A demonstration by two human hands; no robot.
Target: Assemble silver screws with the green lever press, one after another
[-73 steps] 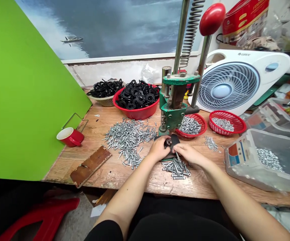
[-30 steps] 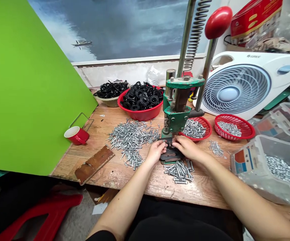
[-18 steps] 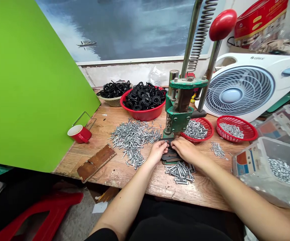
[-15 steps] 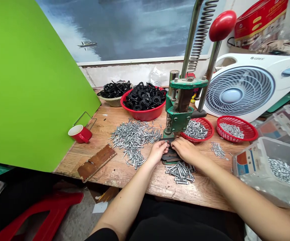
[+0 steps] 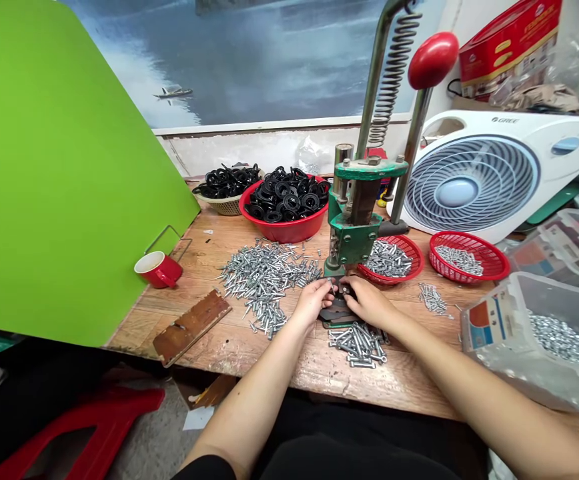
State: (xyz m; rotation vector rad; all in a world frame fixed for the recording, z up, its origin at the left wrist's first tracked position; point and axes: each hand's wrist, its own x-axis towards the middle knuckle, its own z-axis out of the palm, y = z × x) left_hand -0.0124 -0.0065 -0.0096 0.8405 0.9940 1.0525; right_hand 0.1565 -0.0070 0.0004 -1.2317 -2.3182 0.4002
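At the base of a green hand press (image 5: 354,237), both my hands work close together over its dark bed (image 5: 338,313). My left hand (image 5: 313,301) pinches a small silver bolt-like piece between thumb and fingertips, left of the die. From the right, my right hand (image 5: 369,300) curls thumb and forefinger around a small metal spot at the die; what they grip is too small to make out. Just in front of the bed lies a pile of eye bolts (image 5: 359,343). A larger heap of small metal bolts (image 5: 264,277) spreads left of my left hand.
Red baskets of metal parts (image 5: 394,275) (image 5: 469,273) stand behind right. A red basin (image 5: 284,230) holds black rings. A red mug (image 5: 158,269), brown board (image 5: 192,327), fan (image 5: 469,173) and clear plastic bin (image 5: 489,340) surround the work. The press lever's red knob (image 5: 433,60) stands high.
My right thumb and forefinger have parted a little at the die, uncovering a metal spot. The left hand keeps its pinch nearly in place. The view has shifted slightly.
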